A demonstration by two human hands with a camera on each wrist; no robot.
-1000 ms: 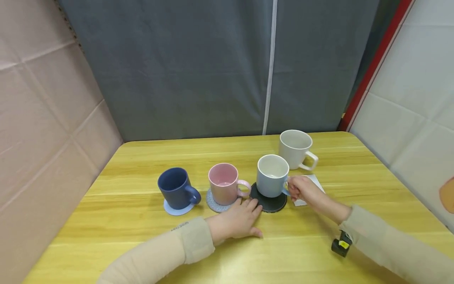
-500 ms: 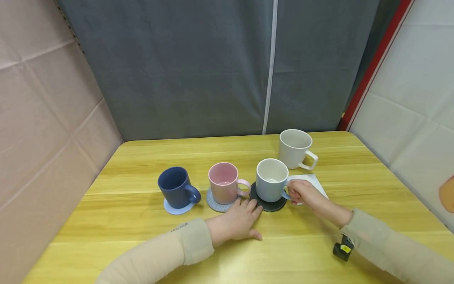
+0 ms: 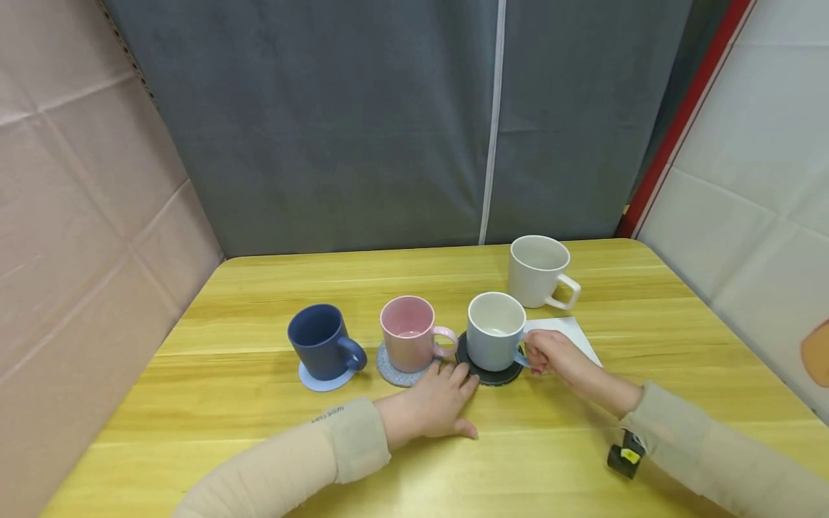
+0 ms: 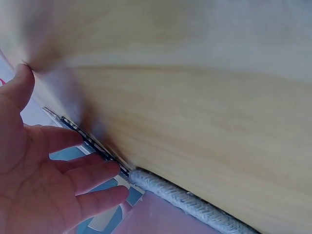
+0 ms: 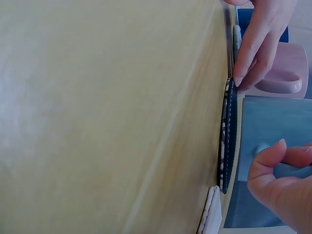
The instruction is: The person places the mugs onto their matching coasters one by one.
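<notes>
In my head view, the right grip [image 3: 547, 351] is right of centre, thumb and fingers pinching the handle of the pale blue mug [image 3: 494, 338]. The mug is upright, just left of that grip, over the black coaster [image 3: 497, 378]. The left grip [image 3: 432, 404] lies lower and further left on the bench [image 3: 194, 417], released, fingers spread, fingertips at the near rims of the black coaster and the gray coaster [image 3: 391, 370]. Only here do I get the whole row: the pink mug [image 3: 408, 338] on the gray coaster, the dark blue mug [image 3: 319, 345] on a light blue coaster [image 3: 322, 385] at centre left, and the white mug [image 3: 534, 273] at upper right, behind a white coaster [image 3: 570, 331].

My left wrist view gives me the palm at lower left, hidden from above; it holds nothing. The gray coaster's woven edge runs along the bottom of the frame. Patches of blue show behind the fingers, too broken for me to place.

My right wrist view is turned sideways. The right grip is at lower right, thumb bent at the handle, the mug's body just above and left of it. A thin yellowish strip shows between the mug's base and the black coaster; they look slightly apart, though I can't be certain.
</notes>
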